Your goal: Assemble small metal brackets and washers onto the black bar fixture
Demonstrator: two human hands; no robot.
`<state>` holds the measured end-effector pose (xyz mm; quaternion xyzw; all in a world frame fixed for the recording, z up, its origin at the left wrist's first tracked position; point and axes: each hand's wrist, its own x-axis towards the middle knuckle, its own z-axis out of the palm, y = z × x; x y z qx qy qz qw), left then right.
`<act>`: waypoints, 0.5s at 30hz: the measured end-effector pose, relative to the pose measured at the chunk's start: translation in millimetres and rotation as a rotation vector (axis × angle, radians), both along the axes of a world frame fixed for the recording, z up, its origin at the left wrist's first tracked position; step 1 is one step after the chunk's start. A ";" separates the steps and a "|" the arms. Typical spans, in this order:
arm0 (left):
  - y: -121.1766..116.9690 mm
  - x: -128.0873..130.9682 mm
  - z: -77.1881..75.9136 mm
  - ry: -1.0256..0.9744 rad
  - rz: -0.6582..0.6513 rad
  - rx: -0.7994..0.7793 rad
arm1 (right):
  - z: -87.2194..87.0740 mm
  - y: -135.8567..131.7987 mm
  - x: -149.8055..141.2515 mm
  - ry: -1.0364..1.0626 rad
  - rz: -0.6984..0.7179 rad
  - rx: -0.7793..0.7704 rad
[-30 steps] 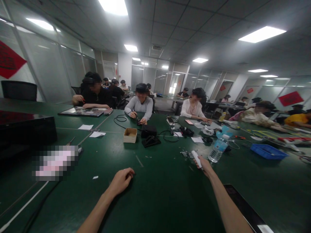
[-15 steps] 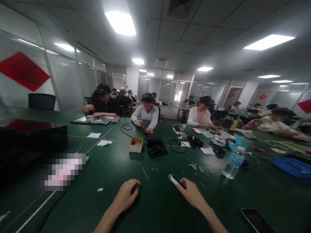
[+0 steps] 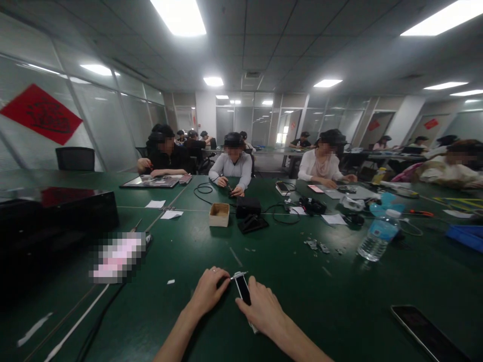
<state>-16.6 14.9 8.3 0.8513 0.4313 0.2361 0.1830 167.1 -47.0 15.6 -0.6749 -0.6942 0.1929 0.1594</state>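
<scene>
1. The room has glass walls and bright ceiling lights. Several people sit along the far edge of a green surface [image 3: 328, 306].
2. The right hand [image 3: 264, 305] is closed on a white-edged device [image 3: 242, 289], with the thumb on 1 side and the fingers on the other. Perhaps this side grip is chosen because it leaves part of the dark face uncovered.
3. The device is between the 2 hands, towards the near edge of the surface; I cannot tell if it rests there or is slightly lifted.
4. The left hand [image 3: 211, 287] has bent fingers, with their tips at the far end of the device, beside a thin pale piece [image 3: 238, 275]. I cannot tell if they pinch this piece.
5. Small grey pieces [image 3: 323, 248] lie loose towards the right edge, apart from the hands, which probably gives the hands room.
6. A bottle [image 3: 378, 236] stands upright beyond these pieces, probably so that it does not obstruct the arms.
7. A phone [image 3: 426, 332] lies flat towards the near right corner, well apart from the hands.
</scene>
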 end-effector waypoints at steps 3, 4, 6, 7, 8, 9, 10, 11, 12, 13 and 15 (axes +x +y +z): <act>-0.1 0.6 0.2 -0.019 -0.013 0.000 | 6.3 5.9 8.7 -0.007 0.023 -0.027; -0.2 0.8 0.3 -0.022 -0.018 -0.001 | 10.1 9.5 13.7 -0.010 0.022 -0.025; -0.2 1.2 0.4 -0.020 -0.025 -0.004 | 16.5 19.1 25.0 -0.008 0.030 0.031; -0.2 1.3 0.4 -0.019 -0.028 -0.005 | 18.1 24.6 30.4 -0.004 0.053 0.082; -0.2 1.4 0.5 -0.019 -0.031 -0.004 | 18.2 30.1 34.9 0.004 0.096 0.132; -0.1 1.5 0.5 -0.016 -0.033 -0.004 | 16.7 35.2 38.4 0.019 0.151 0.169; 0.0 1.6 0.5 -0.012 -0.035 -0.006 | 13.8 39.6 40.6 0.037 0.209 0.188; 0.0 1.6 0.3 -0.008 -0.033 -0.007 | 9.8 43.0 41.6 0.056 0.258 0.197; 0.2 1.7 0.1 -0.002 -0.032 -0.008 | 5.2 45.4 41.5 0.074 0.290 0.200; 0.3 1.9 -0.3 0.003 -0.030 -0.006 | 0.4 46.7 40.6 0.085 0.305 0.206; 0.7 2.2 -1.4 0.016 -0.033 0.006 | -7.7 46.8 37.9 0.083 0.306 0.236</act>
